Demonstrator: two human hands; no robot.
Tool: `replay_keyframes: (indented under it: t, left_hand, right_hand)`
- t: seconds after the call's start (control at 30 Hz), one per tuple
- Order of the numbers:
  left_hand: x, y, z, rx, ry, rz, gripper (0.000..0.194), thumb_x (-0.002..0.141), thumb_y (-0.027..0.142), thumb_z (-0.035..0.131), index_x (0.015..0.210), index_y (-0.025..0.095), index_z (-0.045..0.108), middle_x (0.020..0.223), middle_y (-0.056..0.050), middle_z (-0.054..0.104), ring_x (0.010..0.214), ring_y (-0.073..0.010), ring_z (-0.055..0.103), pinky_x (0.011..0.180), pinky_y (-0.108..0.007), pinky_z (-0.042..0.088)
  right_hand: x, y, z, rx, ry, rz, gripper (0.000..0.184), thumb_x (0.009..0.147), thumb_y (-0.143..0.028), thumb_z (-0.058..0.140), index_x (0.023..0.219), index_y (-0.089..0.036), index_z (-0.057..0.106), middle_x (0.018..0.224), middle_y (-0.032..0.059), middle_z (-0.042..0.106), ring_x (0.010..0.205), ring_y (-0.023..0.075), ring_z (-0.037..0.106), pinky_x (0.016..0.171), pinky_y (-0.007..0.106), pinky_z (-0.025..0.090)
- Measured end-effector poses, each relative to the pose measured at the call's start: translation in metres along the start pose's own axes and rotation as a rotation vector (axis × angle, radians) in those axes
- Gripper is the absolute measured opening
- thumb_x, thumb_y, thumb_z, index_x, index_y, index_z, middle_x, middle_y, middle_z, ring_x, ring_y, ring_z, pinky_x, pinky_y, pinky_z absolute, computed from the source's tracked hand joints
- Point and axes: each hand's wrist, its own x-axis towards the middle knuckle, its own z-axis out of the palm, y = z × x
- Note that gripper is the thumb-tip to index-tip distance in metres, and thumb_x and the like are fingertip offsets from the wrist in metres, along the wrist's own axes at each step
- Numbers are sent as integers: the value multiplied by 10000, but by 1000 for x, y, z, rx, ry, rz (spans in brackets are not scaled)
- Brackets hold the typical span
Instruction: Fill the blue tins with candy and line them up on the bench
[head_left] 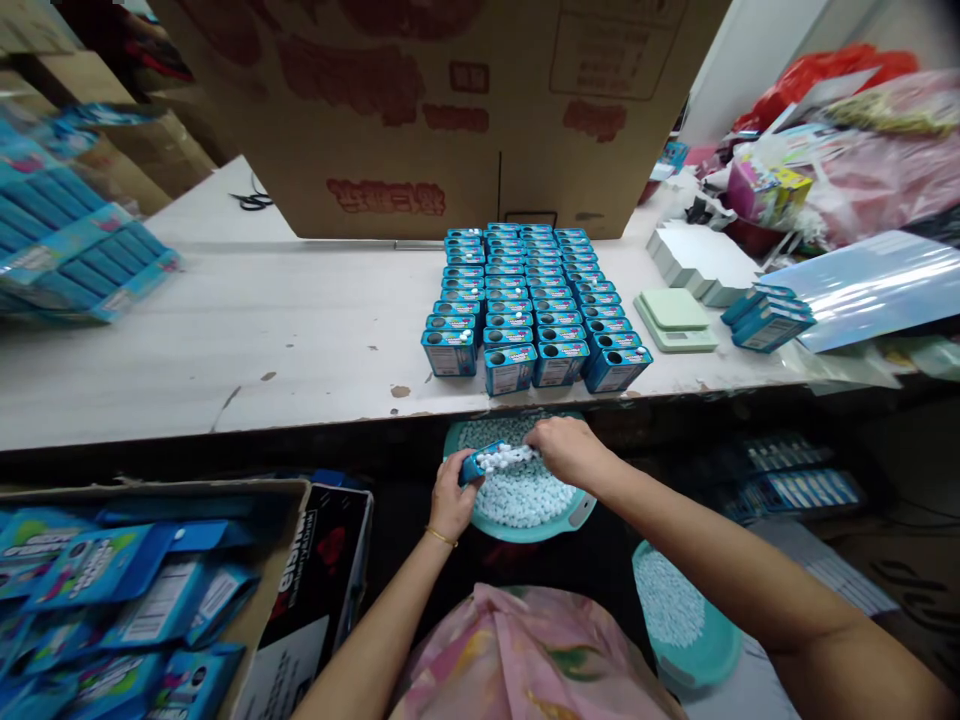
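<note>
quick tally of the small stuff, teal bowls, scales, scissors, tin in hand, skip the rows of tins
teal bowls of pale mints: 2
green digital scale: 1
black-handled scissors: 1
blue tin in the left hand: 1
total: 5

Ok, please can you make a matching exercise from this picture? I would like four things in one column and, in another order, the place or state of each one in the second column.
Column 1
1. left hand
2. right hand
3. scale
4. scissors

Column 2
A. on the table, beside the cardboard box
B. on the table, right of the tin rows
C. holding a blue tin
D. above the candies in the teal bowl

Right pairs: 1-C, 2-D, 3-B, 4-A
</note>
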Motion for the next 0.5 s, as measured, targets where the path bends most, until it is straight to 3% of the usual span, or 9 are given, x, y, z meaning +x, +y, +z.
replay_keyframes:
  t: [0.27,0.5]
  left_hand:
    - [-1,1,-3,17,17,34,328,634,156,515,957,212,526,944,-38,553,902,-198,493,831,-351,375]
    - [-4,-9,-13,-103,9,-22,331,651,199,537,979,219,498,973,-33,540,919,-184,496,846,-338,377]
  right_hand:
    - [-9,-19,-16,-88,18,-39,243,757,-125,376,819,-155,609,815,119,611,793,205,566,650,276,398]
    - [-26,20,-7,-56,22,101,298,748,-119,376,902,-227,607,879,55,608,815,162,549,640,229,378]
